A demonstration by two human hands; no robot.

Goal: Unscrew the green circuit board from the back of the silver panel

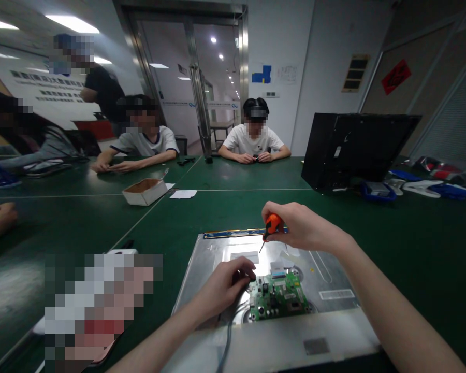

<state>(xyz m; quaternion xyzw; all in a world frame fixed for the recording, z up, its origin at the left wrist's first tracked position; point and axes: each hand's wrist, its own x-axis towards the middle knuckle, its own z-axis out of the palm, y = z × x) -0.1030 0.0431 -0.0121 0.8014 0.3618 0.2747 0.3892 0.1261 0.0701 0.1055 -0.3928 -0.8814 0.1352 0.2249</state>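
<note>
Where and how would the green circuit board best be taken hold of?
Probably by the right edge of the green circuit board, fingertips low on its rim, coming from the right. It lies flat on the metal panel, components crowd its top face, and the left hand and a cable occupy its left side. Whether it is fastened down, I cannot tell.

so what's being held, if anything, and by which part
The right grip holds an orange-and-black screwdriver by its handle. Whether the left grip, beside the green circuit board, holds anything cannot be told.
</note>
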